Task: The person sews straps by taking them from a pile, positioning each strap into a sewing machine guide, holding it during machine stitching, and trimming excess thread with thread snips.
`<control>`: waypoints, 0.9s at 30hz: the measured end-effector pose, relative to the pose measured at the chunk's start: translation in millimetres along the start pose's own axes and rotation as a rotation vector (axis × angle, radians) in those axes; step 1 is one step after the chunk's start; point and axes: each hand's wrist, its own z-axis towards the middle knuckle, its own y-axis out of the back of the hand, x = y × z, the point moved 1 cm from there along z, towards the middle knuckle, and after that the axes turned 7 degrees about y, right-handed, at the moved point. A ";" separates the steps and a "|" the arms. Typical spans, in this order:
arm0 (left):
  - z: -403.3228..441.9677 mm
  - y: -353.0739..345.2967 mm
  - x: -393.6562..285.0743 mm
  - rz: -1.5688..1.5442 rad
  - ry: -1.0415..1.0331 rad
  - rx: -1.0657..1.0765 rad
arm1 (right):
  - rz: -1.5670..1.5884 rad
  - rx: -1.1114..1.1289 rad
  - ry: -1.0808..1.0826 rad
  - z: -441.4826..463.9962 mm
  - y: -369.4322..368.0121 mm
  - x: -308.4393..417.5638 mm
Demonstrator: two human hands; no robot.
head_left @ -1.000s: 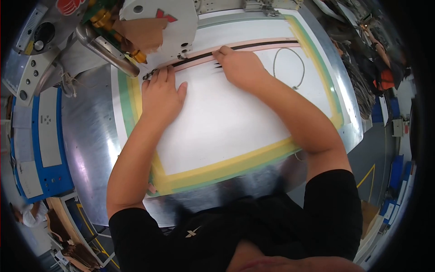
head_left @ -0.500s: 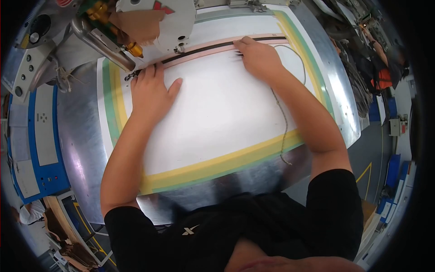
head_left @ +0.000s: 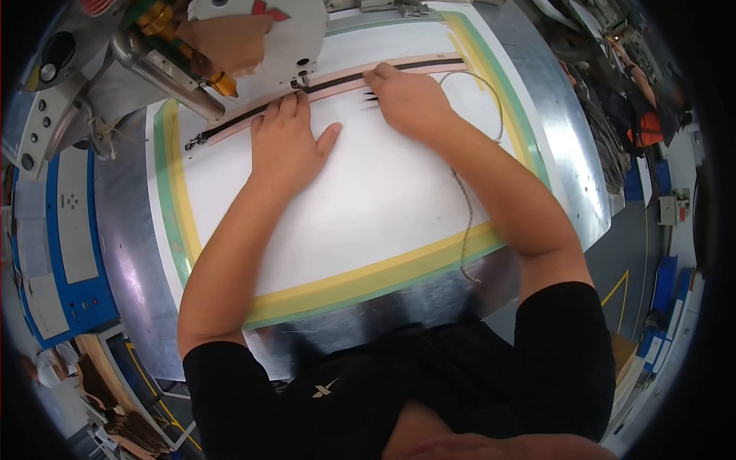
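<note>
A white sheet point(head_left: 360, 192) with yellow and green tape borders lies on the metal table. Across its upper part runs a black zipper point(head_left: 337, 80) between pink strips, its metal puller point(head_left: 195, 142) at the left end. My left hand point(head_left: 287, 146) lies flat, fingers spread, with its fingertips on the strip just below the machine head. My right hand point(head_left: 406, 100) is closed at the strip farther right, with dark pointed tips, perhaps of tweezers, sticking out beside its fingers; most of that item is hidden.
A sewing machine point(head_left: 261, 46) with a metal tube point(head_left: 165, 73) stands over the upper left. A thin cord point(head_left: 468, 207) trails past my right forearm over the sheet's front edge. A blue control panel point(head_left: 77, 230) is at left. Dark items and another person are at right.
The sheet and zipper have shifted left. My left hand has moved right along the strip, off its left end. The cord now hangs over the front tape.
</note>
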 end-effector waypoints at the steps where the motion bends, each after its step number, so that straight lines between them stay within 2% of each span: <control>1: 1.1 0.2 -2.1 -0.001 0.004 0.011 | -0.005 0.005 0.004 0.6 -1.3 0.6; 9: -3.7 3.4 6.8 -0.005 0.027 0.030 | 0.016 0.047 0.043 -0.2 2.1 2.0; 14: -9.5 12.3 22.4 -0.017 0.072 0.091 | 0.012 0.041 -0.062 -8.1 5.1 -13.2; 22: -15.9 11.0 37.0 0.021 0.098 0.061 | -0.024 -0.011 -0.204 -26.8 6.5 -60.8; 27: -16.8 9.6 32.3 0.005 0.089 0.034 | -0.005 0.012 -0.158 -21.2 7.6 -45.1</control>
